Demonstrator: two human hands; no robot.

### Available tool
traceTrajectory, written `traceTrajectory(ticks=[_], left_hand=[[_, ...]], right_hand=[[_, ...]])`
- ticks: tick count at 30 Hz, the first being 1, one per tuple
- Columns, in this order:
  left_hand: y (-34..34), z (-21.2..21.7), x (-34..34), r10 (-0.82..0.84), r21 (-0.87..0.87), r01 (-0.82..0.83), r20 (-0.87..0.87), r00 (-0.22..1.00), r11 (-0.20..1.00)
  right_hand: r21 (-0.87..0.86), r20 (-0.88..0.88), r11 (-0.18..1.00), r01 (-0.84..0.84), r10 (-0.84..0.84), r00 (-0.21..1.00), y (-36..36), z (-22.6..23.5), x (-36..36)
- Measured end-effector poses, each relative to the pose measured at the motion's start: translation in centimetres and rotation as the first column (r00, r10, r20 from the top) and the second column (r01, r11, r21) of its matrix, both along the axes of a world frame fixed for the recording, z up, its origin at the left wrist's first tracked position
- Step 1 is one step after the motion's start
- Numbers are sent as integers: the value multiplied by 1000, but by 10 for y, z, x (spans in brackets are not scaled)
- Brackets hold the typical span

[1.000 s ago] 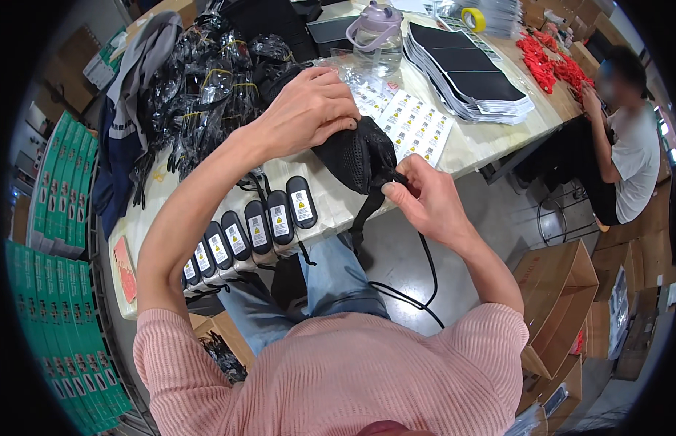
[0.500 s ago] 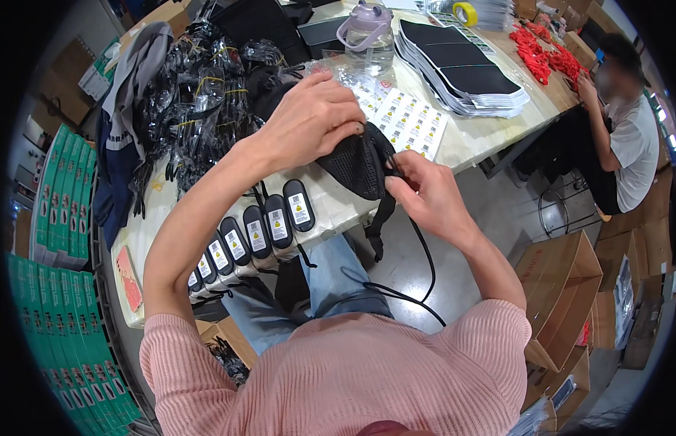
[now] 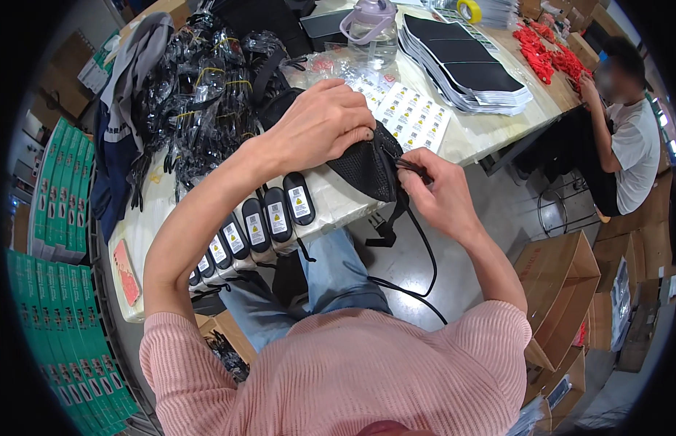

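Observation:
My left hand [image 3: 325, 125] grips the upper edge of a black mesh pouch [image 3: 363, 174], fingers curled over it, at the table's front edge. At the pouch's right side, my right hand [image 3: 443, 192] pinches a black cord [image 3: 416, 171] between thumb and fingers. A black strap with a buckle [image 3: 384, 231] hangs below the pouch. From near the right hand a black cable [image 3: 430, 254] runs down toward my lap. Left of the pouch stands a row of black oval devices [image 3: 299, 203] with white labels. The inside of the pouch is hidden.
Behind my hands lie sticker sheets [image 3: 418, 120], a water bottle [image 3: 372, 36] and a stack of black-and-white sheets [image 3: 461, 62]. Bagged black cables [image 3: 207, 94] are heaped at left. Cardboard boxes [image 3: 556, 291] stand at right; another person [image 3: 629, 138] sits beyond, near red items.
The pouch and both hands have shifted slightly right. My right hand has drawn a little away from the pouch's edge with the cord, and the hanging buckle strap has swung.

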State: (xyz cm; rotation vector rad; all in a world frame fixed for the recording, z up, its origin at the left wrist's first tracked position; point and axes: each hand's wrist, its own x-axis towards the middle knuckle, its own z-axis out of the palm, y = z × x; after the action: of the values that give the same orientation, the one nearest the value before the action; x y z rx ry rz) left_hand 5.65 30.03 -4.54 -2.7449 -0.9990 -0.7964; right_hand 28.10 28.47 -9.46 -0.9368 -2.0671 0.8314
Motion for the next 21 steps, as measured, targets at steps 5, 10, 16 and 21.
traceTrajectory(ticks=[5,10,16,21], left_hand=[[0,3,0,24,-61,-25,-16,1000,998],[0,2,-1,-28,-49,27,-10,1000,998],[0,-5,1,-77,-8,76,-45,996,997],[7,5,-8,6,-23,-7,-36,999,1000]], right_hand=[[51,21,996,-75,74,997,-7,7,2],[172,32,984,-48,43,999,-5,0,4],[115,129,990,-76,61,990,-14,4,13],[65,266,994,-85,65,962,-23,-2,29]])
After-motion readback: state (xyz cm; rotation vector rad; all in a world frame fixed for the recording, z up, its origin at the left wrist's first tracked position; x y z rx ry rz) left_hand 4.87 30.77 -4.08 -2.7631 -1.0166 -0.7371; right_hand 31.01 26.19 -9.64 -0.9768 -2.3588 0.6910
